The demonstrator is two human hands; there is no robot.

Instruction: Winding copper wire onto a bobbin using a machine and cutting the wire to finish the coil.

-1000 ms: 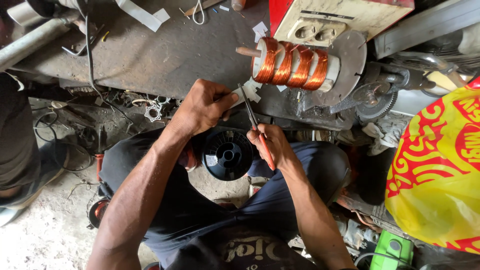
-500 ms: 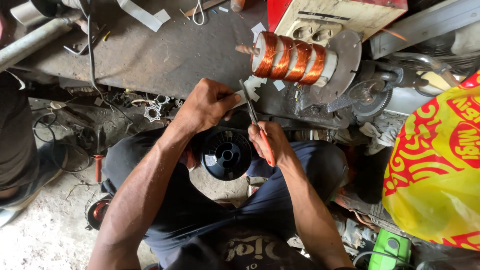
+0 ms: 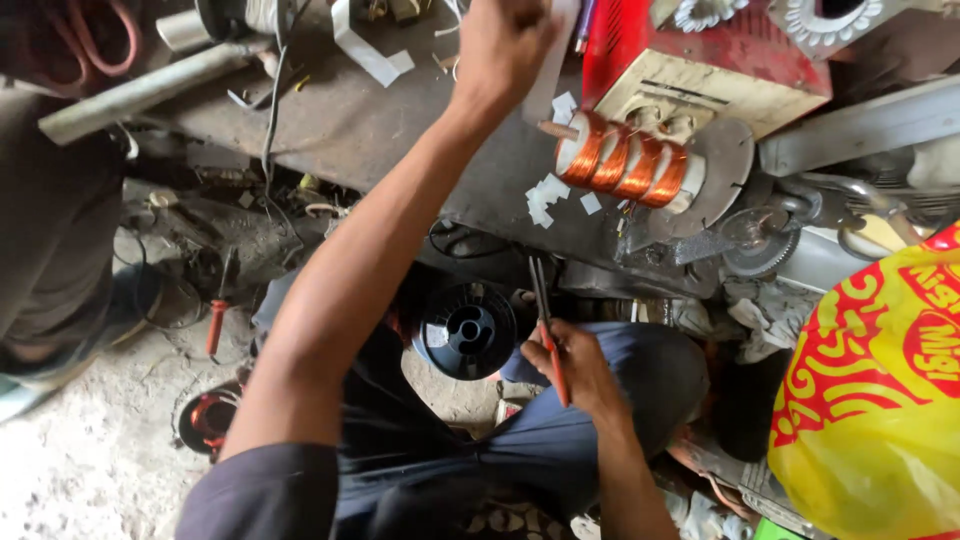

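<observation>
My left hand reaches far across the dark workbench, its fingers closed on a white paper strip near the top edge of the view. Low over my lap, my right hand grips red-handled scissors with the blades pointing up toward the bench edge. Several copper wire coils sit on a winding former beside a round metal plate, to the right of the paper strip. A black empty spool lies between my knees, left of the scissors.
A red and cream machine housing stands behind the coils. Small white paper scraps lie on the bench. A yellow and red plastic bag fills the right side. A red-handled screwdriver and wire lie on the dirty floor. Another person's leg is at left.
My left hand has left the scissors and stretched up across the bench to the paper strip. My right hand has dropped toward my lap with the scissors. The view has moved closer.
</observation>
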